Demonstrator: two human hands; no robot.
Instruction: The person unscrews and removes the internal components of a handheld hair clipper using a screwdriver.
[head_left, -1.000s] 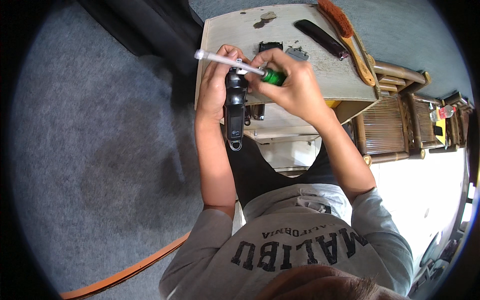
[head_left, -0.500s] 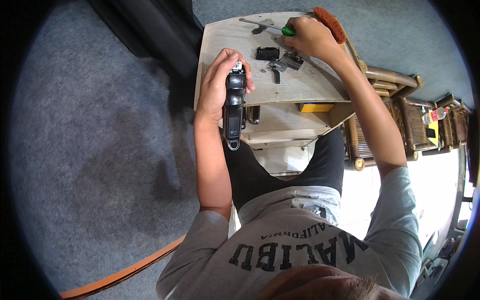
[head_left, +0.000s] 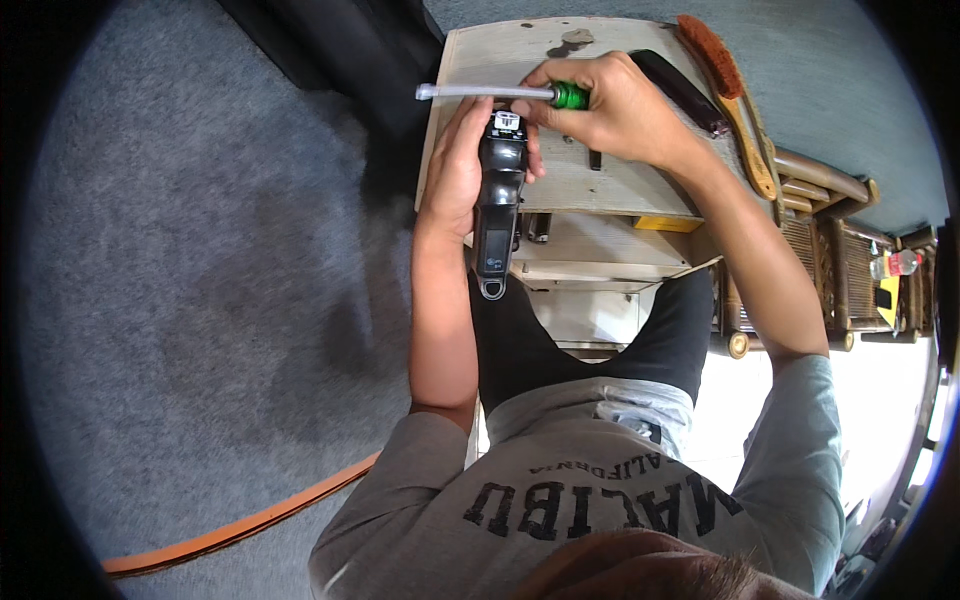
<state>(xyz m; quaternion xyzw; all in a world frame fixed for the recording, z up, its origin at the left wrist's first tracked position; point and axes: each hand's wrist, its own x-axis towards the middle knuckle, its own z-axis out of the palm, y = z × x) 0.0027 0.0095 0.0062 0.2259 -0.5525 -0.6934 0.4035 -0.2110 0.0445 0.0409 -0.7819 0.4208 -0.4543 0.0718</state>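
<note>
My left hand point(head_left: 458, 165) is wrapped round a black hair clipper point(head_left: 497, 215). The clipper's hanging loop points toward me, and its far end shows a white part among black ones. In my right hand point(head_left: 630, 110) is a screwdriver point(head_left: 570, 95) with a green handle, its pale shaft lying level across the far end of the clipper and pointing left. The right fingertips are close to the clipper's far end; whether they touch it I cannot tell. A small dark piece point(head_left: 595, 160) lies on the tabletop below the right hand, which hides other parts.
The pale wooden table point(head_left: 640, 190) has an open shelf holding a yellow box point(head_left: 668, 224) and a dark object point(head_left: 539, 228). A dark elongated object point(head_left: 680, 92) and an orange-bristled brush point(head_left: 712, 58) lie on the right. Bamboo furniture point(head_left: 830, 175) stands beyond. Black cloth point(head_left: 340, 50) hangs left.
My right hand has lifted the screwdriver off the tabletop and brought it left and nearer, over the clipper's end. The dark elongated object now shows. The whole view has shifted slightly.
</note>
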